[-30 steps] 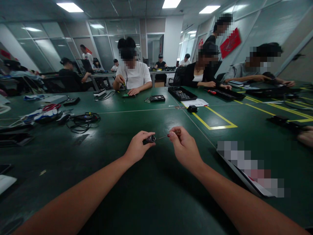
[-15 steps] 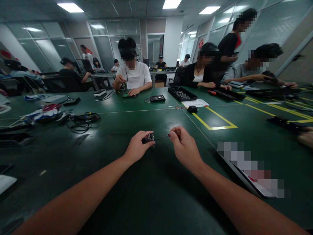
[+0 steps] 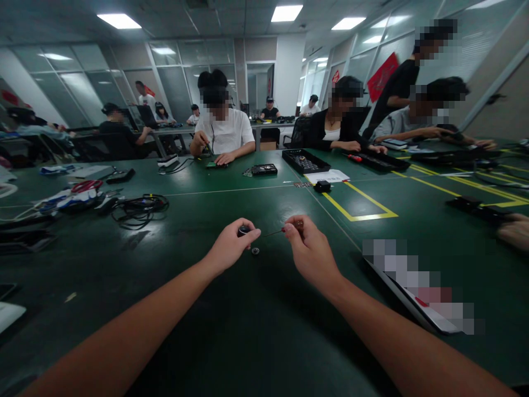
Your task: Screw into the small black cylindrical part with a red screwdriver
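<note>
One view, head: left hand [image 3: 233, 242] and right hand [image 3: 311, 251] apart, both above the green tabletop [image 3: 206, 336].
Dark cylinder [image 3: 243, 231]: clasped in the left hand between thumb and fingers, partly hidden by them; its far end cannot be made out.
Thin-shafted tool [image 3: 284, 229]: gripped by its brownish handle in the right hand, shaft pointing left; tip just beside the left thumb, contact cannot be told.
Small round part [image 3: 255, 251]: on the tabletop, just below the left fingertips, apparently loose.
Surroundings: black cable coil [image 3: 140, 210] to the left; black block [image 3: 322, 187] beyond the right hand.
Step in hand: judged as handling the cylinder, tool kept ready.
Next move: probably calls for a firm left grip, a clear line for the tool tip, and care not to knock the loose part.
</note>
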The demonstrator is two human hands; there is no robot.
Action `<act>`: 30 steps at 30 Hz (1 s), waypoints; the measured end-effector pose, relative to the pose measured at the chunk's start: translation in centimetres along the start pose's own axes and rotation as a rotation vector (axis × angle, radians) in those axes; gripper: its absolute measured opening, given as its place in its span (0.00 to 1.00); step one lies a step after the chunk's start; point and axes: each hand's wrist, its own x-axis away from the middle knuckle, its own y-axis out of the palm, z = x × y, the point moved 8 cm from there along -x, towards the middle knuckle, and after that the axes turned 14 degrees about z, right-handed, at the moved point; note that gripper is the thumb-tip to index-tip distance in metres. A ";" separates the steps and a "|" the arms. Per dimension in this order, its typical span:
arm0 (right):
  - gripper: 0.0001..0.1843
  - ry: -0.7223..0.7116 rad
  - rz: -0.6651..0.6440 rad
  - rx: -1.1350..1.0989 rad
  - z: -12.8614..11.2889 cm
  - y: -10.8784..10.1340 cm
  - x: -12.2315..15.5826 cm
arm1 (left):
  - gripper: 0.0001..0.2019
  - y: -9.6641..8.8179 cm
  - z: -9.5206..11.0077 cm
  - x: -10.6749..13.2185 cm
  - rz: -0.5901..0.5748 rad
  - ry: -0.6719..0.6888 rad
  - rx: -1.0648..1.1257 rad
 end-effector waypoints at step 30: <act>0.11 0.020 -0.058 -0.010 0.1 0.4 0.2 | 0.07 -22.4 -6.9 -2.7 0.570 -0.346 0.153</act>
